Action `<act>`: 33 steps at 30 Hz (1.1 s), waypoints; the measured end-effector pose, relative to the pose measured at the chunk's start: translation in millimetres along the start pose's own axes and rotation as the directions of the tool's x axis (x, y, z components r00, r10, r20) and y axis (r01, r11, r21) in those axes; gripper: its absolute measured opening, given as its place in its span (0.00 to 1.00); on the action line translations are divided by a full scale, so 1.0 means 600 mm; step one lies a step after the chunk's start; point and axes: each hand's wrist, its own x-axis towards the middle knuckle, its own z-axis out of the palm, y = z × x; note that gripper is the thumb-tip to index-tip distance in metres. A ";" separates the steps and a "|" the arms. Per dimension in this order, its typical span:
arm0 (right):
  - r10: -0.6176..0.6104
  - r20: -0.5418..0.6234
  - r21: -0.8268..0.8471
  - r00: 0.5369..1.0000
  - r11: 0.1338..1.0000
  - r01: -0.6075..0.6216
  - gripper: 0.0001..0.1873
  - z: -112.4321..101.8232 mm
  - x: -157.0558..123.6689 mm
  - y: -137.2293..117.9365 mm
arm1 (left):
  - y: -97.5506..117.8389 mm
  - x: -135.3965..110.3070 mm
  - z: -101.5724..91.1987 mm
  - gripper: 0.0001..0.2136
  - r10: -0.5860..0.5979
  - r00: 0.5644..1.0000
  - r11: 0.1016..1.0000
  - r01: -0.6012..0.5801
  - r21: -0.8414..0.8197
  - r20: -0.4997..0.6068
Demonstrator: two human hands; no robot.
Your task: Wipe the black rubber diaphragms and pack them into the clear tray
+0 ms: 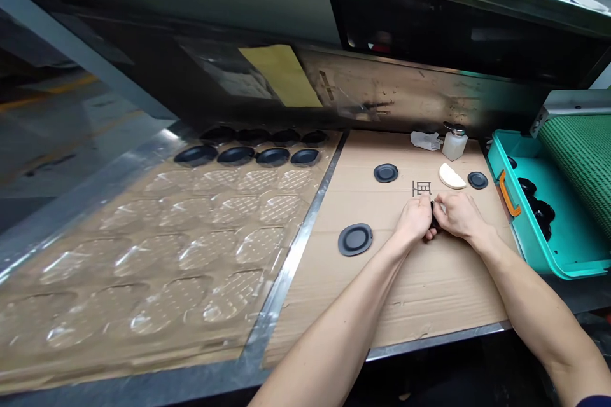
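Both hands meet over the cardboard sheet (382,311). My left hand (414,216) and my right hand (459,213) are closed on a small black part (433,216), mostly covered by the fingers, so its shape is hard to make out. Left of the hands lies a dark oval disc (356,239) with a ring in its centre. A second dark disc (386,172) rests farther back. Beyond my right hand are a cream half-round pad (451,177) and another small dark disc (477,180).
At left a clear blister tray (157,254) holds black oval parts (236,155) in its two back rows. A pump bottle (455,142) and crumpled plastic (426,140) stand behind. To the right, a teal bin (566,265) contains black parts (543,213), beside a green belt (582,146).
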 end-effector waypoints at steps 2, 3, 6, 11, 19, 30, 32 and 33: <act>0.001 -0.013 0.019 1.000 1.000 -0.001 0.11 -0.001 0.000 0.000 | 0.001 -0.001 0.001 0.30 0.000 1.000 1.000 0.000 -0.015 0.002; 0.005 -0.006 0.023 1.000 1.000 -0.005 0.11 -0.003 0.000 0.000 | 0.002 -0.001 0.001 0.30 0.002 1.000 1.000 -0.002 -0.024 0.005; 0.022 0.041 0.024 0.999 0.999 -0.023 0.10 -0.006 -0.001 -0.001 | 0.006 -0.004 0.003 0.29 0.001 1.000 0.999 -0.001 -0.034 0.002; 0.029 0.003 0.036 1.000 0.999 -0.029 0.11 -0.007 0.000 -0.004 | 0.008 -0.008 0.006 0.29 0.006 1.000 0.999 -0.007 -0.041 -0.020; 0.047 0.014 0.037 0.999 0.998 -0.048 0.12 -0.009 -0.005 -0.006 | 0.003 -0.007 0.006 0.30 0.013 1.000 1.000 -0.013 0.003 -0.009; 0.175 -0.015 0.270 0.984 0.949 -0.164 0.11 -0.016 -0.009 0.019 | 0.008 -0.007 0.002 0.27 -0.028 0.997 0.965 0.045 -0.257 0.069; 0.263 -0.128 0.359 0.956 0.911 -0.203 0.12 -0.008 -0.007 0.034 | 0.017 -0.005 -0.008 0.24 -0.118 0.989 0.883 0.143 -0.447 0.085; 0.296 -0.165 0.372 0.941 0.902 -0.219 0.13 -0.003 -0.006 0.041 | 0.021 -0.003 -0.014 0.24 -0.158 0.981 0.828 0.191 -0.528 0.108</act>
